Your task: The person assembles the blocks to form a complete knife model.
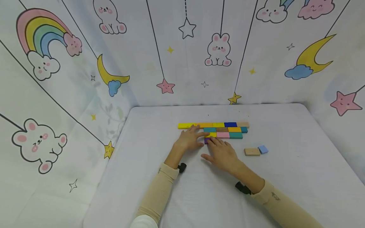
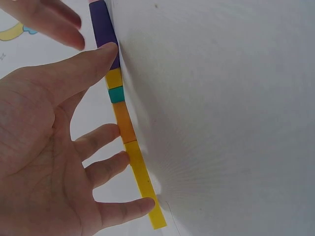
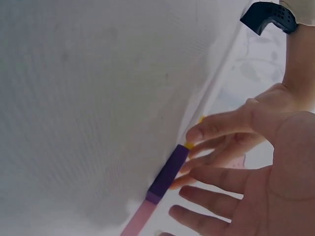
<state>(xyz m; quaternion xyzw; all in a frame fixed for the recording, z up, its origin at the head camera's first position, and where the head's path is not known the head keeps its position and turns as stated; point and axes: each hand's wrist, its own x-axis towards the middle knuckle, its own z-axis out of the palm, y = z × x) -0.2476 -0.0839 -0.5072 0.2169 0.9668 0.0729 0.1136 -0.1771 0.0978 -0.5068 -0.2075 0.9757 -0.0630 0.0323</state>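
Observation:
Coloured flat blocks lie in rows on the white table [image 1: 285, 177]: a back row starting with a long yellow block [image 1: 186, 125], a second row, then a yellow block [image 1: 212, 134], a pink block [image 1: 223, 135] and a teal block [image 1: 235, 135]. A purple block [image 1: 206, 140] [image 2: 102, 29] [image 3: 167, 174] lies at the front left of the rows. My left hand [image 1: 196, 133] [image 2: 59, 147] lies flat with its thumb tip on the purple block's end. My right hand [image 1: 216, 144] [image 3: 246, 196] rests with straight fingers at that block's near side. Neither hand grips anything.
A tan block [image 1: 252, 151] and a light blue block [image 1: 263, 149] lie loose to the right of my right hand. Printed cloth walls with rabbits, stars and moons enclose the table at the back and on both sides.

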